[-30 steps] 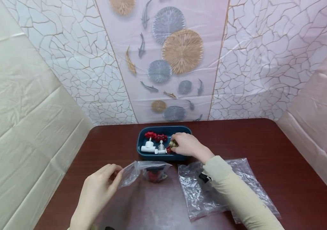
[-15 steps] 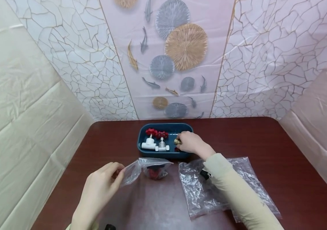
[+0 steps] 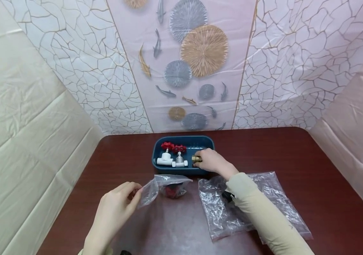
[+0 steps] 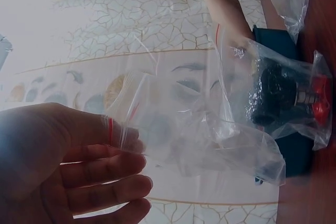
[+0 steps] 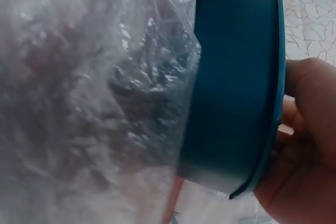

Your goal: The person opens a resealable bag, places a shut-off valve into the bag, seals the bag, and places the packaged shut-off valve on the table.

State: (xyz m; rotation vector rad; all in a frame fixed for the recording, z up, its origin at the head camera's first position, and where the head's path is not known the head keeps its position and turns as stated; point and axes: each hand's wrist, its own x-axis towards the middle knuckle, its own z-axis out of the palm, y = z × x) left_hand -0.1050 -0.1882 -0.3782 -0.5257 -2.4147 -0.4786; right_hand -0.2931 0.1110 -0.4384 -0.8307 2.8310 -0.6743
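Note:
My left hand (image 3: 114, 209) pinches the edge of a clear zip bag (image 3: 149, 193) between thumb and index finger. Inside this bag, on the table, lies a valve with a dark body (image 4: 275, 93) and a red handle (image 4: 320, 99). My right hand (image 3: 213, 161) reaches into the right end of a blue plastic bin (image 3: 197, 143) and grips a brass valve (image 3: 196, 159), whose far part is hidden by the hand. To its left in the bin stand a silver valve (image 3: 179, 162) and a white T-shaped valve (image 3: 165, 159), both with red handwheels.
Large crinkled clear plastic bags (image 3: 216, 216) lie under my right forearm on the dark red table (image 3: 117, 159). One bag fills the left of the right wrist view, beside the bin's outer wall (image 5: 236, 77). A patterned wall covering (image 3: 264, 88) rises behind the table.
The right hand has shifted the brass valve rightward and down in the bin, away from the silver valve. Its red part no longer shows. The left hand keeps its pinch on the bag.

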